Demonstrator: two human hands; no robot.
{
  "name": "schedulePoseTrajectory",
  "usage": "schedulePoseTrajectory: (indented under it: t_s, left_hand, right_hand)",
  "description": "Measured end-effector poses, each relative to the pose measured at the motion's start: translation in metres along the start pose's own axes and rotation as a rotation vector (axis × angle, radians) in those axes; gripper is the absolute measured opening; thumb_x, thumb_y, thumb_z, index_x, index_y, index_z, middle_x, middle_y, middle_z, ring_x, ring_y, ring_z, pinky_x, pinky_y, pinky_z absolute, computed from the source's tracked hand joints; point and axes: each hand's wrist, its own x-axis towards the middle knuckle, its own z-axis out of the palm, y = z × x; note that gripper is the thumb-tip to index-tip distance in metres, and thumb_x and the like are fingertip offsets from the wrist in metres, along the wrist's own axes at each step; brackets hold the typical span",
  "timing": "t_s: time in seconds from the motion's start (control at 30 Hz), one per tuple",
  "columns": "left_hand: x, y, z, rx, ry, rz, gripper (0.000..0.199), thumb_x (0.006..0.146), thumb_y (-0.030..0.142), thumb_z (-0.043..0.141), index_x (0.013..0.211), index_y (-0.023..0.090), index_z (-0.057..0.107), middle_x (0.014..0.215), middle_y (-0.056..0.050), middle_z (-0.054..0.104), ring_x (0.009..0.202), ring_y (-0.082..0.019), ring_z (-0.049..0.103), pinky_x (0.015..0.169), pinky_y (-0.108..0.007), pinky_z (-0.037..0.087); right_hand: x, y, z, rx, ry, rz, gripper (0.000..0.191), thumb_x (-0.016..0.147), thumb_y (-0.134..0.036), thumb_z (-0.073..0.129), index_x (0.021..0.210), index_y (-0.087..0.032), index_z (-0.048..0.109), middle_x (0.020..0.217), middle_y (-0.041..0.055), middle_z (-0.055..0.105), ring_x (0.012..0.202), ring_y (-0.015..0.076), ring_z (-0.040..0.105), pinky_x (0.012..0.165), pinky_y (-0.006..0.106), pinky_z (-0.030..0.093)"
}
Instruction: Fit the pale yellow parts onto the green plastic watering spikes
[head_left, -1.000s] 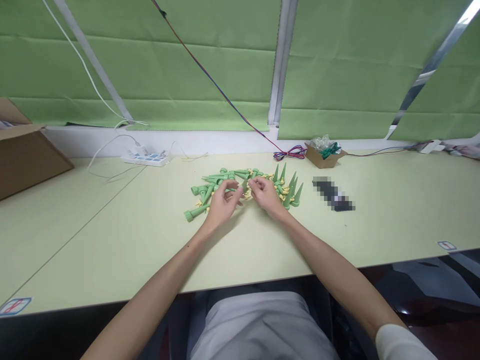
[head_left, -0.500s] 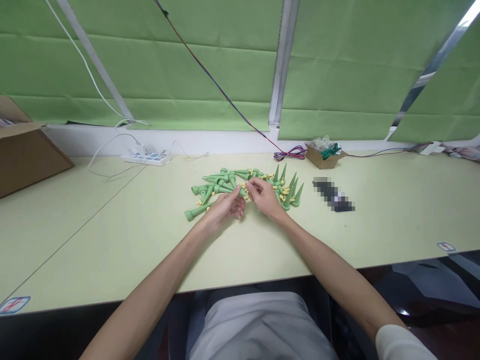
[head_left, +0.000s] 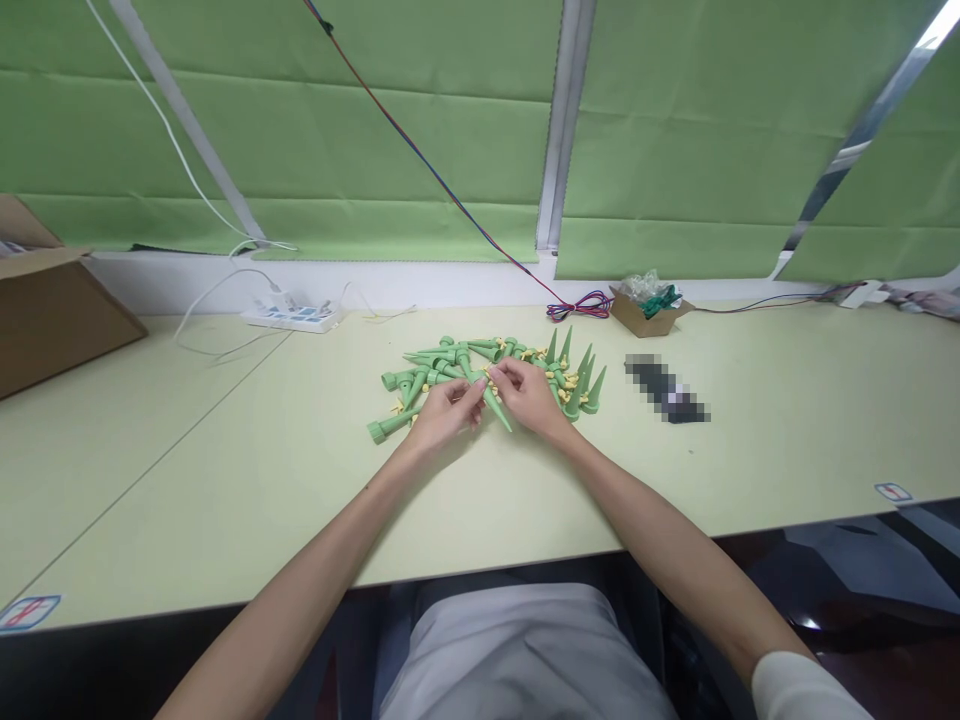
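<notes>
Between my two hands is a green spike (head_left: 496, 408), its tip pointing down toward me and to the right. My left hand (head_left: 450, 410) pinches its upper end from the left. My right hand (head_left: 525, 393) is closed at the same end, its fingertips on a small yellow piece (head_left: 489, 372). Behind the hands lies a pile of green spikes (head_left: 442, 367) mixed with small yellow pieces. Several green cones (head_left: 593, 392) stand upright at the right of the pile. A green spike with a cap (head_left: 389, 427) lies by my left hand.
A small cardboard box (head_left: 646, 320) with clear and green contents stands at the back, beside a coiled red-blue cable (head_left: 579, 306). A blurred dark object (head_left: 666, 390) lies at the right. A power strip (head_left: 292, 316) and a large cardboard box (head_left: 64, 320) are at the left.
The green spike between my hands has turned, and its tip now points toward me. My left hand has shifted its grip, with its fingers more curled. My right hand has barely moved.
</notes>
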Motion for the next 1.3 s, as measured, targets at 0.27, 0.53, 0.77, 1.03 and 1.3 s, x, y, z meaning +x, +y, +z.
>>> schedulePoseTrajectory:
  t_s: [0.27,0.53,0.77,1.03,1.3]
  left_hand:
    - [-0.003,-0.001,-0.002,0.354,0.132,0.198,0.032,0.087,0.046,0.064,0.073,0.02,0.051,0.06,0.002,0.053,0.055,-0.013,0.049,0.055,-0.028,0.037]
    - [-0.001,-0.008,-0.005,0.596,0.19,0.55,0.016,0.088,0.033,0.066,0.086,0.02,0.057,0.079,-0.001,0.057,0.068,-0.015,0.053,0.063,-0.029,0.044]
    - [0.001,-0.01,-0.002,0.539,0.176,0.478,0.015,0.087,0.032,0.065,0.094,0.02,0.059,0.092,-0.004,0.061,0.068,-0.015,0.058,0.06,-0.028,0.046]
    - [-0.001,0.002,0.003,0.272,0.147,0.164,0.031,0.076,0.038,0.076,0.095,0.02,0.059,0.091,-0.004,0.066,0.069,-0.016,0.061,0.059,-0.027,0.045]
    - [0.0,0.005,0.0,-0.278,-0.111,-0.269,0.028,0.092,0.036,0.059,0.077,0.013,0.063,0.075,-0.008,0.063,0.06,-0.014,0.06,0.054,-0.027,0.048]
  right_hand:
    - [0.0,-0.002,0.001,-0.052,0.009,0.041,0.032,0.091,-0.04,0.048,0.066,-0.021,0.047,0.058,-0.0034,0.041,0.054,0.0121,0.034,0.056,0.028,0.028]
    - [0.002,0.004,0.003,-0.031,-0.014,0.093,0.036,0.09,-0.041,0.046,0.061,-0.021,0.042,0.055,-0.0035,0.037,0.054,0.0122,0.033,0.055,0.028,0.026]
    - [0.003,0.005,0.004,0.013,0.004,0.148,0.036,0.089,-0.042,0.047,0.06,-0.021,0.047,0.054,-0.0025,0.042,0.053,0.0127,0.036,0.053,0.028,0.028]
    - [0.003,0.003,0.002,0.027,0.074,0.155,0.037,0.091,-0.048,0.049,0.065,-0.021,0.047,0.053,-0.0036,0.041,0.052,0.0127,0.036,0.053,0.027,0.028]
    - [0.001,-0.001,0.0,-0.023,0.067,0.056,0.037,0.095,-0.047,0.047,0.069,-0.022,0.046,0.059,-0.0029,0.044,0.056,0.0129,0.039,0.057,0.027,0.031]
